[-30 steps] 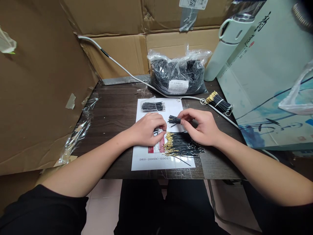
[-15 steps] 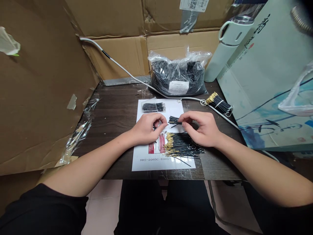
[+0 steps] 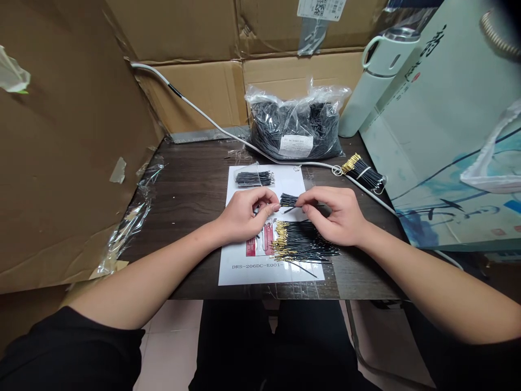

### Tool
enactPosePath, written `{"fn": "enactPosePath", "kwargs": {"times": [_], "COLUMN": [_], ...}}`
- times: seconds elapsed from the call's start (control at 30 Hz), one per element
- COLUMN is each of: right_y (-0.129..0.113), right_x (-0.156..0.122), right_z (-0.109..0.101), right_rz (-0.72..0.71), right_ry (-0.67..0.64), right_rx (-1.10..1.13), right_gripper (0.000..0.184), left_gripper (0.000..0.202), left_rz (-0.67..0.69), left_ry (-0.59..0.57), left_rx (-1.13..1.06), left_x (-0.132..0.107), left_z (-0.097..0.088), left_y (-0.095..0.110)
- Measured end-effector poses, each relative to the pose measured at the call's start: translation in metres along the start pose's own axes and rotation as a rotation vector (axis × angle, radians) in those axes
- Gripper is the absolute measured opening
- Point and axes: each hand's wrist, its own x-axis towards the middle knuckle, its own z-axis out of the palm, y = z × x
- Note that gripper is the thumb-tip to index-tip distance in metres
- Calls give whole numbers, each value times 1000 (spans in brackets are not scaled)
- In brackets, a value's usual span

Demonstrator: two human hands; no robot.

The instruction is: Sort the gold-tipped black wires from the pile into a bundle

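My left hand (image 3: 244,214) and my right hand (image 3: 336,212) meet over a white printed sheet (image 3: 244,269) on the dark table (image 3: 191,190). Between the fingertips of both hands lies a thin black wire (image 3: 290,208). Just behind it lies a small bunch of short black wires (image 3: 288,199). A loose pile of black wires with gold tips (image 3: 303,243) lies under my right palm. Another small bunch of black wires (image 3: 254,177) rests at the sheet's top left.
A plastic bag full of black wires (image 3: 295,130) stands at the table's back. A tied bundle of gold-tipped wires (image 3: 363,172) lies at the right, by a white cable (image 3: 211,122). Cardboard walls (image 3: 61,141), a pale flask (image 3: 372,81) and a printed box (image 3: 451,136) enclose the table.
My left hand has lifted from the gold-tipped pile up to the right hand's fingertips. The right hand has stayed nearly in place, holding the wire.
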Motion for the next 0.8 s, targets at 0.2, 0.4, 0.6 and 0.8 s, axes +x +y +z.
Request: {"fn": "enactPosePath", "kwargs": {"times": [0.2,0.4,0.6,0.8], "right_y": [-1,-2,-2,-2], "right_x": [2,3,3,4], "right_z": [-3,-5,-4,-4], "right_rz": [26,28,27,23], "right_ry": [26,59,53,46], "right_rx": [-21,-43,-42,-45], "right_gripper": [16,15,16,16], "left_gripper": [13,11,11,11], "left_rz": [6,27,30,46], "left_ry": [64,90,76,69], "left_rx": [-10,-10,0,1], "left_x": [0,2,1,1], "left_z": [0,0,0,0], "left_y": [1,2,3,3]}}
